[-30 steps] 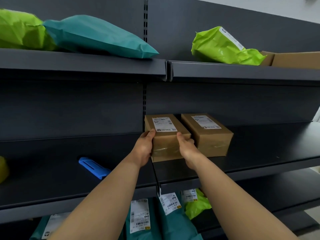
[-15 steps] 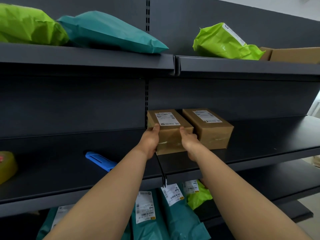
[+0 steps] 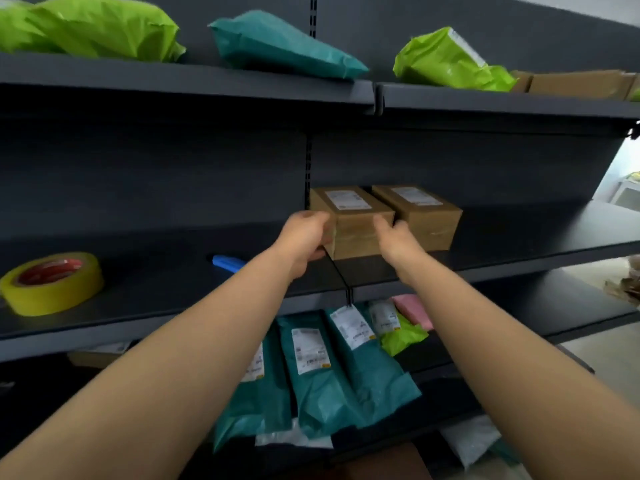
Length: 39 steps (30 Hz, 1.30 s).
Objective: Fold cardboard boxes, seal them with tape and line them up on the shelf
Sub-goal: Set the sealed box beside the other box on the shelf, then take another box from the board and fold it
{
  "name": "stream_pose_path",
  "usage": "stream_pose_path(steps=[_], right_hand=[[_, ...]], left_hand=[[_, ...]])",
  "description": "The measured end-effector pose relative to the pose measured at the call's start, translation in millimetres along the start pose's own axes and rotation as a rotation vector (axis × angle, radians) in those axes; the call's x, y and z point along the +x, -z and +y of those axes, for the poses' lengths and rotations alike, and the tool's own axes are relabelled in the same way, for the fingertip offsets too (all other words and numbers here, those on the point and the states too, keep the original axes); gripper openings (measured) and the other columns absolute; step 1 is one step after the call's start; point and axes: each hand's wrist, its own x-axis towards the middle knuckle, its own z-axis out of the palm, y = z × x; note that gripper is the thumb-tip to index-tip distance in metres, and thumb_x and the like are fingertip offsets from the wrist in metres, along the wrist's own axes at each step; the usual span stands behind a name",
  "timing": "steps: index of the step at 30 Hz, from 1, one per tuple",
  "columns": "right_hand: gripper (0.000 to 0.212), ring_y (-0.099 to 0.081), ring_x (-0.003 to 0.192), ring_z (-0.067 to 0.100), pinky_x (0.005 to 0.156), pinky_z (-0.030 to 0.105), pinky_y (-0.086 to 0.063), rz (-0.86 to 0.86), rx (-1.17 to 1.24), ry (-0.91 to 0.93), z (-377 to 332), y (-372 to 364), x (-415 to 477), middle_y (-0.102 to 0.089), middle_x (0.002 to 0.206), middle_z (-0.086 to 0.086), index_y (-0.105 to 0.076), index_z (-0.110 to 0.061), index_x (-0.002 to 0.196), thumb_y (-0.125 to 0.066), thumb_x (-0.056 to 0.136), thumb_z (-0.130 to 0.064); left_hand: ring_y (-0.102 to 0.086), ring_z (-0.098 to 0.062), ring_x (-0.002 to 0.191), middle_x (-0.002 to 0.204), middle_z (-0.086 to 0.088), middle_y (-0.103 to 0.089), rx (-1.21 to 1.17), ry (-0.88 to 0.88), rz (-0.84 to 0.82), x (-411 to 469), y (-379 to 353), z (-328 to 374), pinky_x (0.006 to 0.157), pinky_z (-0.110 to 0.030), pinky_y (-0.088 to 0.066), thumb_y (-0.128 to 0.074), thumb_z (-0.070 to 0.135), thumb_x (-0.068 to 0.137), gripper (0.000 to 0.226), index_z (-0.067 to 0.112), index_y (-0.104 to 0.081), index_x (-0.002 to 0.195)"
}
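Fingers (image 3: 316, 216) of left hand (image 3: 303, 238), right hand (image 3: 395, 241) at left box (image 3: 356, 233), grip unclear, blurred, two boxes (image 3: 424, 220), one tape roll (image 3: 52, 289)

Both arms stretched forward and up, bare: left arm (image 3: 180, 358) comes in from lower left, right arm (image 3: 502, 341) from lower right, converging toward centre with wrists near each other. Left hand (image 3: 304, 237) palm facing inward, fingers (image 3: 313, 216) curled over; motion-blurred, so can't tell if it grips anything. Right hand (image 3: 396, 239) back toward the camera, fingers loosely extended upward, thumb (image 3: 401, 225) split off to the right, also blurred.
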Motion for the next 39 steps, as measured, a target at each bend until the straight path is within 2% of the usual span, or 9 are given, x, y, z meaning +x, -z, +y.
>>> stream_pose_path(steps=[8,10,13,17,21,24,31,35,39], right_hand=[[0.080,-0.050,0.123,0.024,0.105,0.042,-0.039,-0.040,-0.020,0.030,53.6,-27.8,-76.6,-0.046,0.144,0.008,-0.035,-0.013,0.145,-0.042,0.087,-0.067],[0.072,-0.054,0.120,0.027,0.103,0.048,-0.043,-0.044,-0.044,0.013,78.4,-36.2,-93.0,-0.057,0.126,0.006,-0.047,-0.010,0.136,-0.045,0.088,-0.063],[0.041,-0.065,0.098,0.024,0.078,0.036,-0.048,-0.051,0.009,-0.044,114.5,-46.7,-112.6,-0.063,0.096,0.004,-0.061,-0.011,0.107,-0.048,0.095,-0.047],[0.038,-0.067,0.091,0.027,0.068,0.027,-0.047,-0.057,0.013,-0.162,164.0,-54.8,-126.1,-0.067,0.095,0.012,-0.065,-0.003,0.098,-0.047,0.098,-0.037],[0.051,-0.064,0.104,0.038,0.090,0.044,-0.050,-0.077,-0.011,-0.288,217.5,-55.3,-128.6,-0.066,0.110,0.026,-0.061,0.010,0.111,-0.046,0.099,-0.038],[0.051,-0.064,0.091,0.037,0.078,0.039,-0.048,-0.107,-0.011,-0.365,261.3,-51.7,-128.1,-0.065,0.096,0.027,-0.057,0.010,0.115,-0.047,0.099,-0.038],[0.034,-0.058,0.087,0.026,0.083,0.041,-0.046,-0.162,-0.137,-0.527,381.8,-38.9,-133.5,-0.056,0.084,0.003,-0.058,-0.012,0.093,-0.049,0.096,-0.045],[0.040,-0.043,0.054,0.016,0.054,0.029,-0.033,-0.188,-0.237,-0.527,435.4,-31.3,-139.6,-0.043,0.057,-0.001,-0.045,-0.019,0.063,-0.044,0.101,-0.030],[0.026,-0.048,0.062,0.012,0.053,0.025,-0.036,-0.243,-0.286,-0.594,476.4,-33.9,-139.5,-0.052,0.070,-0.001,-0.063,-0.006,0.101,-0.045,0.101,-0.025]], left_hand=[[-0.068,-0.020,0.102,0.116,-0.002,-0.067,0.036,0.013,-0.105,-90.8,48.6,-39.6,0.093,-0.038,-0.054,-0.050,0.029,0.101,0.026,0.017,-0.055,0.123],[-0.069,-0.020,0.101,0.115,-0.001,-0.068,0.066,0.055,-0.118,-104.5,60.0,-62.5,0.091,-0.037,-0.055,-0.051,0.030,0.100,0.026,0.017,-0.057,0.123],[-0.069,-0.022,0.101,0.114,-0.003,-0.068,0.118,0.151,-0.152,-121.6,69.7,-101.6,0.093,-0.039,-0.054,-0.051,0.029,0.101,0.021,0.016,-0.060,0.115],[-0.068,-0.021,0.093,0.112,-0.004,-0.069,0.167,0.298,-0.176,-133.8,69.1,-154.3,0.095,-0.041,-0.052,-0.053,0.027,0.099,0.024,0.013,-0.061,0.117],[-0.065,-0.020,0.089,0.105,-0.003,-0.067,0.188,0.456,-0.174,-133.7,57.6,-207.3,0.092,-0.039,-0.052,-0.054,0.024,0.099,0.026,0.010,-0.059,0.119],[-0.064,-0.020,0.092,0.113,-0.005,-0.065,0.182,0.553,-0.151,-134.0,47.0,-247.0,0.088,-0.036,-0.050,-0.052,0.026,0.099,0.028,0.012,-0.054,0.124],[-0.063,-0.020,0.100,0.113,-0.005,-0.066,0.240,0.735,-0.060,-141.0,13.4,-351.4,0.086,-0.034,-0.050,-0.049,0.025,0.100,0.024,0.015,-0.057,0.120],[-0.059,-0.021,0.087,0.102,-0.005,-0.064,0.289,0.774,-0.010,-146.2,-5.8,-409.2,0.069,-0.028,-0.044,-0.050,0.023,0.098,0.013,0.016,-0.061,0.101],[-0.054,-0.024,0.085,0.087,-0.006,-0.059,0.384,0.775,0.009,-153.9,-19.5,-455.0,0.078,-0.036,-0.045,-0.049,0.022,0.098,0.024,0.019,-0.055,0.075]])
